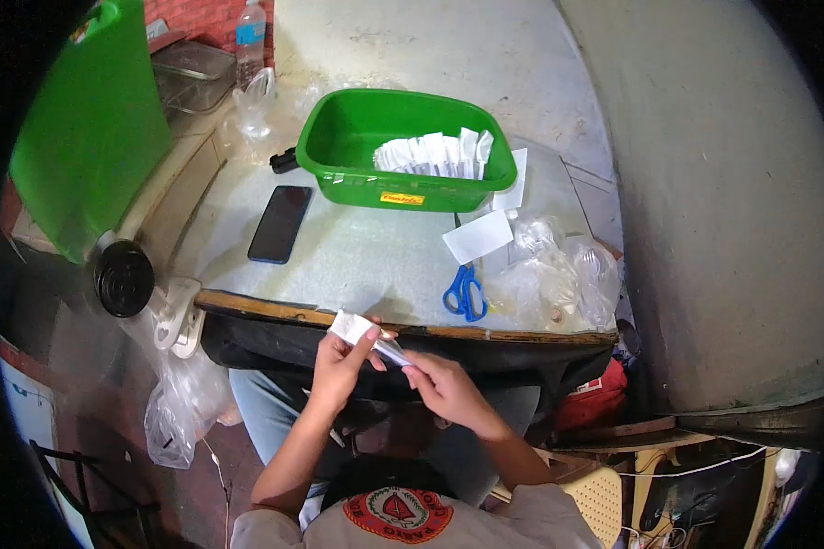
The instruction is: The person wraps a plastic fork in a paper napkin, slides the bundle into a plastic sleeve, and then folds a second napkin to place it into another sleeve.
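Note:
Just in front of the table's near edge, both my hands are closed on one bundle of napkin-wrapped cutlery. My left hand pinches the end covered by a white paper napkin. My right hand grips the narrow, pale handle end. What lies inside the napkin is hidden. Farther back stands a green basin with a row of similar white-wrapped bundles on its right side. A loose white napkin lies before it, close to blue-handled scissors.
A black phone lies left on the table. Clear plastic bags, with what look like plastic utensils inside, sit at the right edge beside a wall. A water bottle stands at the back left. A plastic bag hangs at the left.

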Motion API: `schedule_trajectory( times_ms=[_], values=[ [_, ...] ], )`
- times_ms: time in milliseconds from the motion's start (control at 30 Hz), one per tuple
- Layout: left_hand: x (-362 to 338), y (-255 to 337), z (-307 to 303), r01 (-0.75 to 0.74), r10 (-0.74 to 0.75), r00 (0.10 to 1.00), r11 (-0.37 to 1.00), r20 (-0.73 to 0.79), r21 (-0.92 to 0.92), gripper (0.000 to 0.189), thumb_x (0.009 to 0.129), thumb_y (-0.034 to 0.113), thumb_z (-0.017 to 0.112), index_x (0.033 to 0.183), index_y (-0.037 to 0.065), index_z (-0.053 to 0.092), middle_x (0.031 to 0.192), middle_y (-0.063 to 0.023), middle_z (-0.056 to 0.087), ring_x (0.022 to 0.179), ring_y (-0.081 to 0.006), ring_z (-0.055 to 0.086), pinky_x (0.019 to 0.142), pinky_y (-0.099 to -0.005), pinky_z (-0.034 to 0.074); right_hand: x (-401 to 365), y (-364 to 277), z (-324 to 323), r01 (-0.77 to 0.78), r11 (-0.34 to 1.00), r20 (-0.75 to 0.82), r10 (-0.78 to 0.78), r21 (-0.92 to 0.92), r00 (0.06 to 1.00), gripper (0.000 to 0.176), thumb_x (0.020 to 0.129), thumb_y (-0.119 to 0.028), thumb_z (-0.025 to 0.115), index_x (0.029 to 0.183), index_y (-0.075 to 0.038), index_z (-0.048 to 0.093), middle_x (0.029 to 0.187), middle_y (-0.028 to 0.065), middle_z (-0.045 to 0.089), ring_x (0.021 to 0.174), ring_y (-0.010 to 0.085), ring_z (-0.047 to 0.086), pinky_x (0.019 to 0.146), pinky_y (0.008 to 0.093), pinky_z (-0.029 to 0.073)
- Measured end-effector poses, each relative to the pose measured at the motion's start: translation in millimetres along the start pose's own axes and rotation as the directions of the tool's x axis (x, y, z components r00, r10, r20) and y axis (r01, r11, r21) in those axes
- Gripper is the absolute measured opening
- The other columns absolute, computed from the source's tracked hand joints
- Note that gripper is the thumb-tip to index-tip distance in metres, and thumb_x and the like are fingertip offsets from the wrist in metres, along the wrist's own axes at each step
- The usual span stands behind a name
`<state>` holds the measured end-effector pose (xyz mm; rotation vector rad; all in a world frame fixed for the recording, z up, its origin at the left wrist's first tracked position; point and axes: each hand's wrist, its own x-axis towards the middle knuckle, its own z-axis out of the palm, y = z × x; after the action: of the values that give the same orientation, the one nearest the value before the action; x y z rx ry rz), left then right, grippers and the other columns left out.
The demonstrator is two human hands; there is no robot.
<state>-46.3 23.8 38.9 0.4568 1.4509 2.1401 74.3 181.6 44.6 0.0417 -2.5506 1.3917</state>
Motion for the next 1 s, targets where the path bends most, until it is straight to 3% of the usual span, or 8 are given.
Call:
schedule_trajectory(
  times_ms=[167, 267, 333, 400, 533, 600, 800, 1000],
  values=[
    [6, -10, 16, -0.004, 0.003, 0.999, 0.999, 0.033, 0.033, 0.026, 0.1, 0.02, 0.057, 0.112, -0.003, 0.06, 0.099, -0.0143, 0.072, 0.062, -0.0107, 0.061, 0.06, -0.0241, 0.05, -12, 8, 1, 0.092, 0.996, -0.125, -0.089, 0.016, 0.988, 0.032, 0.095, -0.009, 0.059, 0.126, 0.001, 0.056, 0.099, 0.0169, 0.066, 0.072, 0.0304, 0.065, 0.066, 0.0345, 0.051],
    [18, 13, 30, -0.057, 0.047, 0.995, 0.992, 0.082, 0.114, 0.026, 0.101, 0.02, 0.056, 0.111, -0.004, 0.06, 0.098, -0.0145, 0.072, 0.061, -0.0113, 0.061, 0.06, -0.0242, 0.05, -27, 2, -19, -0.083, 0.986, -0.166, 0.107, 0.147, 0.98, 0.029, 0.094, -0.008, 0.06, 0.123, -0.001, 0.058, 0.103, 0.0145, 0.066, 0.078, 0.025, 0.065, 0.069, 0.0312, 0.051],
    [39, 40, 38, -0.151, 0.146, 0.988, 0.97, 0.041, 0.189, 0.027, 0.101, 0.021, 0.056, 0.113, -0.003, 0.058, 0.097, -0.0146, 0.072, 0.058, -0.0118, 0.06, 0.056, -0.0253, 0.05, -50, 29, -27, 0.022, 0.969, -0.401, 0.082, 0.247, 0.912, 0.016, 0.093, -0.004, 0.06, 0.109, -0.002, 0.061, 0.101, 0.0123, 0.065, 0.09, 0.0222, 0.064, 0.078, 0.0317, 0.05],
    [70, 76, 50, -0.365, 0.352, 0.931, 0.892, 0.096, 0.268, 0.021, 0.101, 0.018, 0.055, 0.109, -0.002, 0.055, 0.096, -0.0159, 0.072, 0.057, -0.0124, 0.059, 0.054, -0.0254, 0.05, -76, 58, -46, 0.088, 0.991, -0.495, -0.026, 0.103, 0.868, 0.007, 0.087, 0.005, 0.057, 0.088, -0.002, 0.056, 0.093, 0.0118, 0.062, 0.094, 0.0241, 0.061, 0.084, 0.0345, 0.048],
    [159, 136, 92, -0.659, 0.617, 0.751, 0.681, 0.233, 0.319, 0.023, 0.098, 0.017, 0.06, 0.11, -0.001, 0.051, 0.088, -0.012, 0.072, 0.06, -0.0125, 0.061, 0.053, -0.0251, 0.049, -130, 112, -43, -0.022, 0.988, -0.562, 0.105, 0.153, 0.821, 0.018, 0.071, 0.014, 0.05, 0.071, -0.003, 0.046, 0.089, 0.0121, 0.062, 0.086, 0.0259, 0.06, 0.084, 0.0344, 0.045],
    [213, 152, 108, -0.656, 0.634, 0.74, 0.604, 0.226, 0.452, 0.027, 0.095, 0.022, 0.064, 0.107, -0.001, 0.053, 0.083, -0.0091, 0.072, 0.057, -0.0128, 0.062, 0.054, -0.0269, 0.049, -141, 122, -36, -0.109, 0.992, -0.569, 0.057, -0.057, 0.82, 0.018, 0.07, 0.014, 0.049, 0.07, -0.004, 0.046, 0.086, 0.0098, 0.059, 0.084, 0.0233, 0.056, 0.079, 0.0323, 0.044],
    [342, 122, 120, -0.292, 0.222, 0.956, 0.723, 0.19, 0.627, 0.03, 0.091, 0.019, 0.066, 0.102, -0.009, 0.061, 0.082, -0.0135, 0.071, 0.057, -0.016, 0.067, 0.053, -0.0292, 0.055, -124, 118, -34, -0.024, 0.98, -0.631, -0.109, -0.198, 0.768, 0.017, 0.063, 0.013, 0.052, 0.07, -0.002, 0.05, 0.083, 0.0123, 0.061, 0.08, 0.029, 0.056, 0.075, 0.036, 0.043],
    [386, 74, 115, -0.026, -0.126, 0.978, 0.724, 0.168, 0.69, 0.038, 0.085, 0.018, 0.073, 0.106, -0.011, 0.06, 0.082, -0.0178, 0.069, 0.058, -0.0205, 0.07, 0.053, -0.0294, 0.058, -129, 126, -30, -0.08, 0.982, -0.675, -0.059, -0.173, 0.735, 0.015, 0.062, 0.011, 0.055, 0.07, -0.001, 0.052, 0.087, 0.0119, 0.061, 0.079, 0.0293, 0.054, 0.075, 0.0375, 0.042]
  ],
)
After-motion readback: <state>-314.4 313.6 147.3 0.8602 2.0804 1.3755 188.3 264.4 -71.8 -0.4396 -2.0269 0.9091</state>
